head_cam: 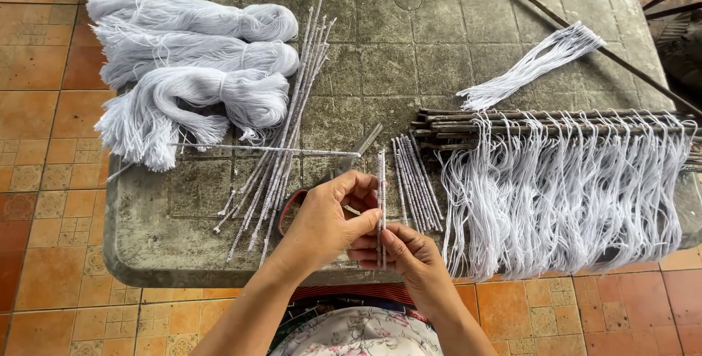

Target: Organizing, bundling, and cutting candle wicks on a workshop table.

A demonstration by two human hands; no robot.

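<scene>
My left hand and my right hand together pinch a short bundle of thin white wrapped sticks, held upright over the near edge of a grey stone table. The left fingers grip it from the left, the right fingers from below. Scissors with a red handle lie partly hidden under my left hand. A small pile of similar short sticks lies just to the right of the hands.
Three big skeins of white yarn lie at the back left. Long wrapped rods run diagonally across the middle. Dark rods at the right carry several hanging white threads. A loose thread bundle lies behind them.
</scene>
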